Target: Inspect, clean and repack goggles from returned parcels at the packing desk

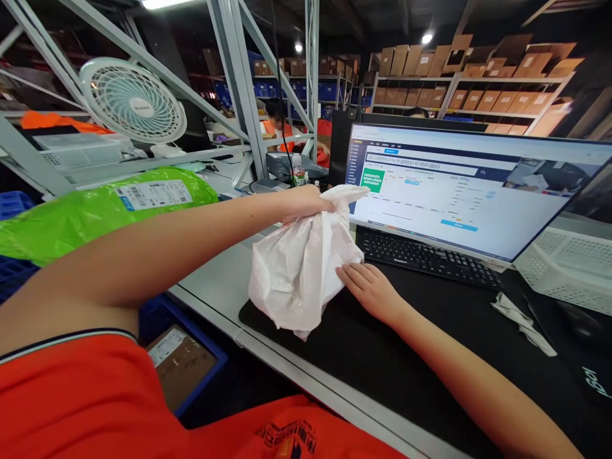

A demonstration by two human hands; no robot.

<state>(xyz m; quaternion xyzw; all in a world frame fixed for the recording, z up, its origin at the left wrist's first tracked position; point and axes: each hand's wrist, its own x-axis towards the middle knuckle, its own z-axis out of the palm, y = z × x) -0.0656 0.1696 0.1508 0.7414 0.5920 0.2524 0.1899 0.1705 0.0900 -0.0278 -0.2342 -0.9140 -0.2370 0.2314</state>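
Left hand (306, 203) clutches a crumpled white plastic bag (291, 277); right hand (375, 290), fingers together, touches its side; uneven tugging could tear it

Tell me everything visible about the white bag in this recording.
The white bag looks like thin, slightly glossy plastic, creased all over. Its top is gathered, with a loose end jutting toward the monitor; below, it bulges, its contents hidden. The left hand grips the gathered top, and the right hand's fingers touch its side. It is over the black mat; whether it rests there is unclear.
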